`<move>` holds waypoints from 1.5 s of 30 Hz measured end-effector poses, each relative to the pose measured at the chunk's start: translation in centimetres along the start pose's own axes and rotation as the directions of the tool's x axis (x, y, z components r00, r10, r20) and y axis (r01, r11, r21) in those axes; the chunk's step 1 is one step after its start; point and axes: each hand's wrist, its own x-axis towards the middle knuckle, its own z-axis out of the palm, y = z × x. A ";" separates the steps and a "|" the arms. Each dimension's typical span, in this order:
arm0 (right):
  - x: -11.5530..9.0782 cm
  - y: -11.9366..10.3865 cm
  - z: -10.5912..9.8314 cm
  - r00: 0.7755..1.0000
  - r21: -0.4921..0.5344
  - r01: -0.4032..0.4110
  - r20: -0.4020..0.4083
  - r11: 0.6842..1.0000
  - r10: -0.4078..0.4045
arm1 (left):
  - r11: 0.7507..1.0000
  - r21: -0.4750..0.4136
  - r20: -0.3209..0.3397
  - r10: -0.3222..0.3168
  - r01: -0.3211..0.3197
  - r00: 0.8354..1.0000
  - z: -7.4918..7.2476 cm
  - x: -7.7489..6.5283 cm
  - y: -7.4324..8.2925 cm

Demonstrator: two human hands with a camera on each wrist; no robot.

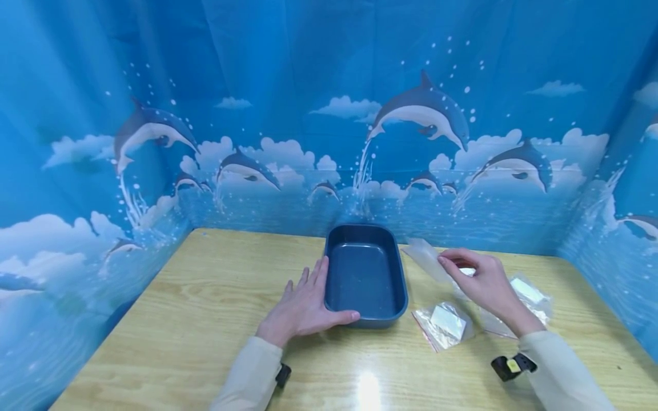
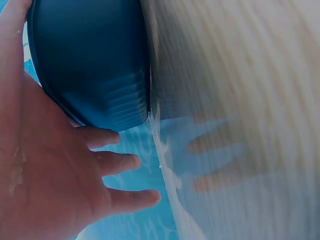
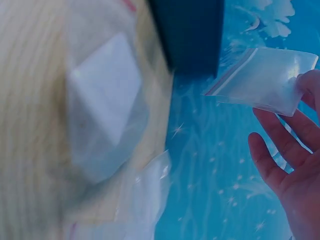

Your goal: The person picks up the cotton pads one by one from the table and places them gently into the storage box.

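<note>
A dark blue rectangular tray with nothing visible inside stands near the back of the wooden table. Against its left side rests my left hand, fingers spread straight and thumb along the front rim; the left wrist view shows that hand beside the tray's wall. My right hand pinches a corner of a small clear zip bag, raised just right of the tray. In the right wrist view the bag hangs between thumb and fingers; whether it holds anything is hard to tell.
Several more zip bags with white contents lie right of the tray: one bag in front, another bag farther right beneath my forearm. A blue dolphin-print curtain closes off the table's back and sides.
</note>
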 end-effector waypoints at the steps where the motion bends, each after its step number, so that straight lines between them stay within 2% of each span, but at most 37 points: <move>1: 0.1 -0.3 0.0 1.000 0.009 0.000 0.001 1.000 0.000 | 1.000 -0.003 -0.001 0.000 0.000 1.000 0.0 0.0 0.0; 6: 0.6 -1.8 0.0 1.000 0.042 0.004 0.009 0.999 -0.005 | 1.000 -0.013 -0.001 0.004 -0.004 1.000 0.0 0.1 0.0; 15: 1.5 -3.9 0.7 0.996 0.102 0.094 -0.018 0.990 -0.092 | 1.000 -0.013 0.015 -0.015 0.015 1.000 0.0 -0.1 0.1; 28: 2.8 -6.4 3.6 0.988 0.149 0.118 0.086 0.982 -0.132 | 1.000 -0.013 0.017 -0.022 0.022 1.000 -0.1 -0.1 0.2; 35: 3.3 -6.7 5.5 0.975 0.185 0.149 0.137 0.971 -0.176 | 1.000 -0.003 0.022 -0.024 0.024 0.999 -0.1 -0.1 0.3; 45: 3.9 -5.9 7.4 0.957 0.128 0.178 0.208 0.976 -0.202 | 1.000 0.000 0.015 -0.024 0.024 1.000 0.1 0.0 0.2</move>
